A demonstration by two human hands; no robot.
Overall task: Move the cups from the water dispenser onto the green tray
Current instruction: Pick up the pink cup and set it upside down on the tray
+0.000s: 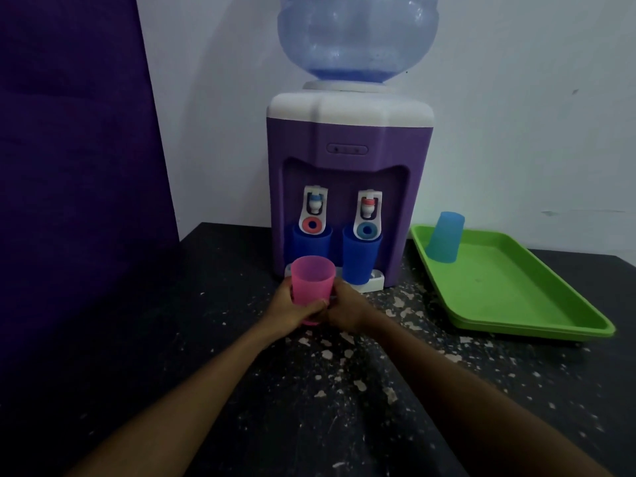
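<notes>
- Both hands wrapped round a pink cup (312, 278), held upright just in front of the dispenser (347, 187).
- Left hand (292, 309) grips the cup's left side and base, fingers curled under it.
- Right hand (346, 309) grips the right side, thumb across the front, near the base.
- Cannot tell if the pink cup touches the bench (344, 390) or is lifted.
- Two dark blue cups under the taps: left cup (311, 244), right cup (361, 258), both on the drip tray (373, 282).
- Green tray (509, 287) on the bench, right of the dispenser, apart from it.
- Light blue cup (445, 237) upside down at the tray's far left corner.
- Water bottle (358, 36) on top of the dispenser.
- Purple panel (75, 166) at left.
</notes>
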